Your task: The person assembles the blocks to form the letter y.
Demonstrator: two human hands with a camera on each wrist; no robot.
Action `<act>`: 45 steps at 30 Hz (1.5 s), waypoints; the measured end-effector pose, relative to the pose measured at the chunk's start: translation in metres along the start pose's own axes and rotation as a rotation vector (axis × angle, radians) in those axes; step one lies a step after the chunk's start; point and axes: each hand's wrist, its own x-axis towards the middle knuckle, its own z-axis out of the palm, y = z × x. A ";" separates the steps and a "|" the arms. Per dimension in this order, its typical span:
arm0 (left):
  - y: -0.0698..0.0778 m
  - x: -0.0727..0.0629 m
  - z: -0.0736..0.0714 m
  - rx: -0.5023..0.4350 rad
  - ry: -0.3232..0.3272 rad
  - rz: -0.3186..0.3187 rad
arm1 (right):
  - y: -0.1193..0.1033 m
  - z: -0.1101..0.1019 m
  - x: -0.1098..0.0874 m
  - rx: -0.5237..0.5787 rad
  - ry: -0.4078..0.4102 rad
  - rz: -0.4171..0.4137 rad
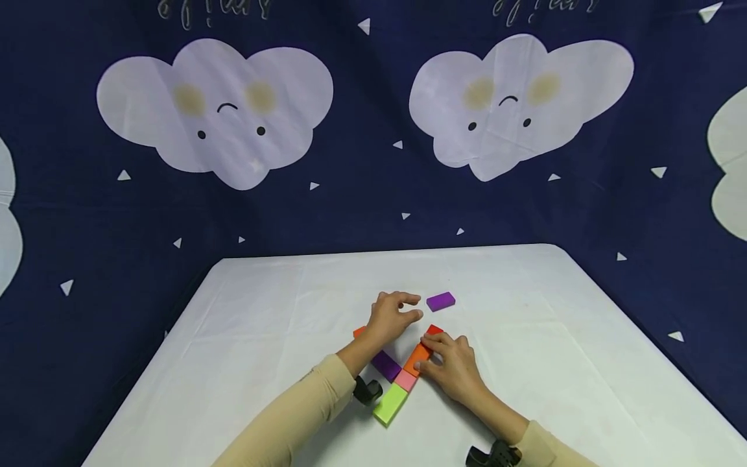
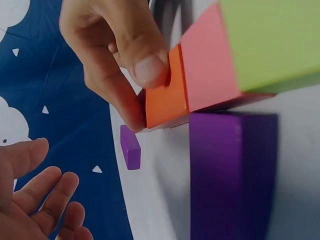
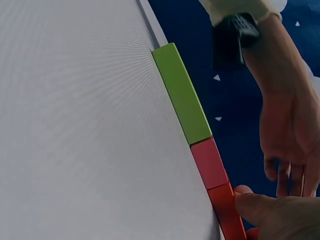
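A row of blocks on the table runs from a lime green block [image 1: 390,405] through a pink block [image 1: 405,381] and an orange block [image 1: 416,360] to a red block [image 1: 434,329]. My right hand [image 1: 458,371] pinches the orange block between thumb and finger, its fingertips near the red end. Over the table my left hand [image 1: 392,318] hovers with relaxed, spread fingers and holds nothing. A dark purple block [image 2: 225,175] branches off beside the pink one, partly hidden under the left forearm in the head view. Nearest the left fingers lies a loose purple block [image 1: 440,301].
An orange-red block [image 1: 358,331] shows just behind the left wrist. Both wrists carry black cameras, the left camera [image 1: 367,391] close above the green block. The white table [image 1: 262,311] ends at a dark blue cloud-print cloth [image 1: 362,220].
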 end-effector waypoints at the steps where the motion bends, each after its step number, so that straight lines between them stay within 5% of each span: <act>1: 0.000 0.003 0.003 0.011 -0.002 0.001 | 0.000 0.000 0.000 0.002 0.003 -0.003; 11: 0.001 0.032 0.029 0.157 -0.032 0.037 | 0.002 0.000 -0.001 0.025 -0.004 -0.002; 23: 0.000 0.058 0.046 0.240 -0.014 -0.013 | -0.001 -0.001 0.002 0.016 -0.004 -0.004; 37: -0.005 0.073 0.056 0.119 -0.083 -0.166 | 0.000 -0.002 0.000 -0.004 -0.024 0.023; 45: -0.013 0.076 0.059 0.086 -0.136 -0.158 | 0.001 -0.001 -0.001 -0.009 -0.028 0.030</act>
